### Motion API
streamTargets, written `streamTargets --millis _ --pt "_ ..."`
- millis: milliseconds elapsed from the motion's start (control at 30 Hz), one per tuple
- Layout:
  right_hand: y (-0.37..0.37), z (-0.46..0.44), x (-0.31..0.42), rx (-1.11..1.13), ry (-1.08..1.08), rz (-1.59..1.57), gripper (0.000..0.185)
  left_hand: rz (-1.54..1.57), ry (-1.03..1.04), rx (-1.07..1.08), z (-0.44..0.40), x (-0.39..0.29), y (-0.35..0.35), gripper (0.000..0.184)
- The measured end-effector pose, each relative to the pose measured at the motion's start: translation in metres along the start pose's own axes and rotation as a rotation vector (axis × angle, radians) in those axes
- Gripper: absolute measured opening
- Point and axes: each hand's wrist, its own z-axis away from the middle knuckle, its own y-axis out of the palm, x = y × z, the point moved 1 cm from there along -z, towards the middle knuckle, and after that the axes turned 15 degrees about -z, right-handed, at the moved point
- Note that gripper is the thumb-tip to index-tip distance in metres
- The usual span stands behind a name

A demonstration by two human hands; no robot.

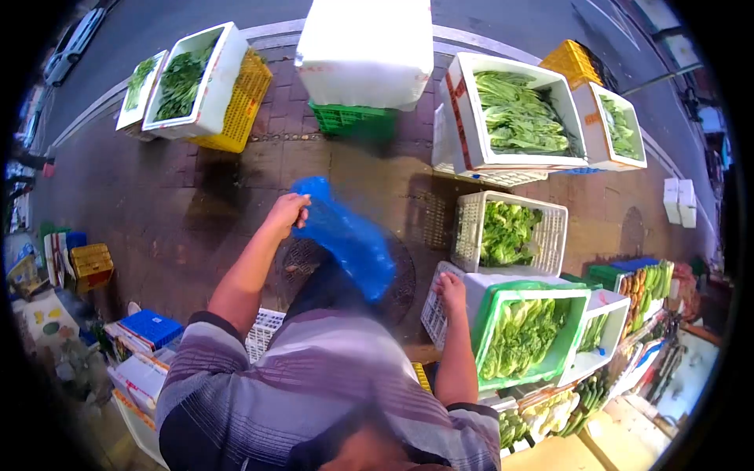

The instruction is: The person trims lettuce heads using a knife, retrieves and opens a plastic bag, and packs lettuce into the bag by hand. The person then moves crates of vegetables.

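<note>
Wet pavement (141, 204) spreads out ahead of the person, and on its far side a big white box (365, 55) stands on a green crate (345, 122). To the right, a white foam box (465, 94) is full of long leafy greens (522, 118); nearer the body come a white crate (470, 228) of lettuce (506, 235) and a box with a green liner (491, 298), also full of leaves. The blue plastic bag (345, 239) is in front of the person's legs, trailing slantwise from the left hand (292, 215), its loose end blurred. The left fingers are closed on the bag near its upper end. The right hand (450, 294) is apart from the bag, just beside the green-lined box, its fingers curled; I cannot tell whether they pinch anything. For good handling, I would pinch only the bag's edge, bring the right fingers over to steady the opposite side, and part the thin layers gently, holding the loose end clear of the wet ground and the crate's edges.
</note>
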Motion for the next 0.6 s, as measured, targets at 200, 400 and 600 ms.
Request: streamTargets --millis 200,400,600 --pt "0.052 -0.033 0.035 0.018 -0.033 -0.017 0.031 -0.082 -0.069 -0.011 -0.04 -0.042 -0.007 0.024" --pt "0.112 -0.066 0.073 0.076 -0.038 0.02 0.031 -0.084 -0.038 -0.112 -0.084 -0.075 -0.049 0.023" --pt "0.132 -0.074 0.076 0.042 -0.036 0.005 0.034 -0.06 -0.04 -0.095 -0.098 -0.117 -0.051 0.016"
